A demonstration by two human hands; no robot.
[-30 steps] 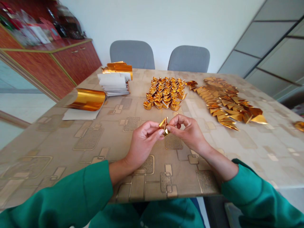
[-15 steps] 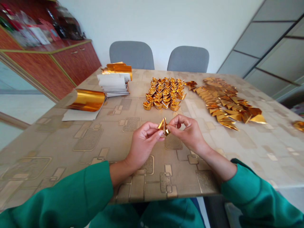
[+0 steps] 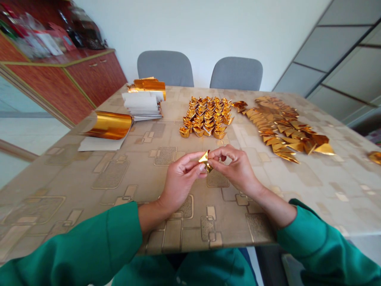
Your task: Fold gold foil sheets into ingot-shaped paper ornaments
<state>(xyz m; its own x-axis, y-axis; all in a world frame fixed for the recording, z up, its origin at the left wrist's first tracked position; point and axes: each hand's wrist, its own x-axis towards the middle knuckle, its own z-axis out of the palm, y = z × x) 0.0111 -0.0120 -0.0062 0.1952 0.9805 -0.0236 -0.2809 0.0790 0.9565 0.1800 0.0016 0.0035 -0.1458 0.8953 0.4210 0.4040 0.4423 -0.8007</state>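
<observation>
Between my two hands is a small folded piece of gold foil paper (image 3: 204, 158), held just above the table. My left hand (image 3: 183, 176) pinches its left and lower side between thumb and fingers. On the other side, my right hand (image 3: 235, 165) grips the edge with thumb and forefinger. Fingertips hide part of the folds. Beyond the hands stand several rows of finished-looking gold paper ingots (image 3: 206, 117), packed close together. Flat folded gold paper pieces (image 3: 285, 127) lie overlapping in a wide spread on the right.
At the left are a stack of paper sheets (image 3: 144, 105) with gold foil on top and a curled gold sheet (image 3: 110, 125). A patterned cloth covers the table (image 3: 119, 210). Two grey chairs (image 3: 165, 68) stand at the far edge. One gold piece (image 3: 374, 157) lies far right.
The upright tip of the gold paper piece has been bent down, so it looks lower and wider. Both hands stay nearly in place, with slight finger movement.
</observation>
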